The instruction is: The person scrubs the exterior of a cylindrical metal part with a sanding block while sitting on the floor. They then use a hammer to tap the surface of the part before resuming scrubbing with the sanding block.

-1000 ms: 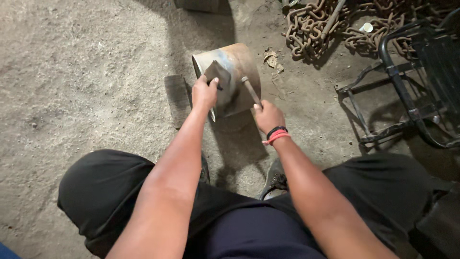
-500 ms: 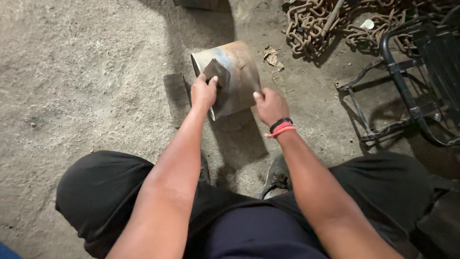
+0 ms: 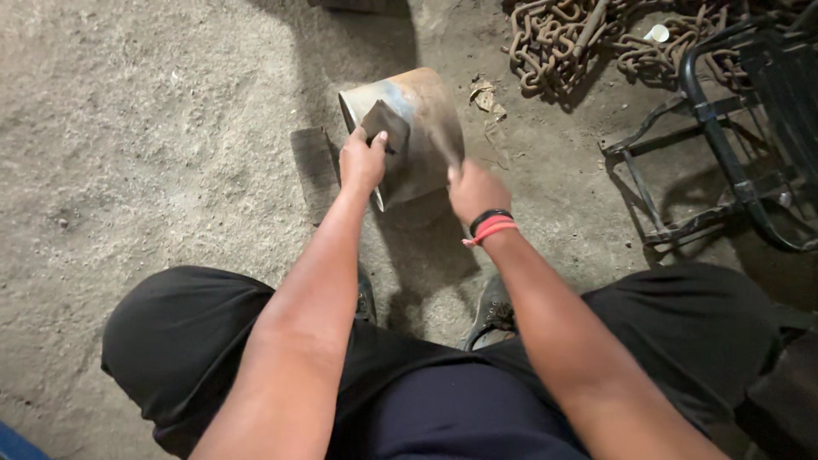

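A rusty metal cylinder point(image 3: 415, 132) lies on its side on the gritty floor point(image 3: 153, 128), with a flat dark slab point(image 3: 313, 170) just left of it. The left hand point(image 3: 361, 160) grips a small dark plate point(image 3: 385, 124) against the cylinder's open end. The right hand point(image 3: 477, 191) is clenched around a blurred tool handle point(image 3: 445, 143) over the cylinder's right flank; a chain pile point(image 3: 579, 38) lies beyond, to the right.

1. Tool in the right hand point(image 3: 477, 189): motion-blurred streak above the fingers, kind not readable.
2. Left hand point(image 3: 362, 160) fingers hide part of the dark flat piece point(image 3: 388, 123).
3. Metal cylinder point(image 3: 409, 128): far end unseen.
4. Chain pile point(image 3: 579, 38) and black frame point(image 3: 741, 128), right of the fingers, cut by the picture's edges.
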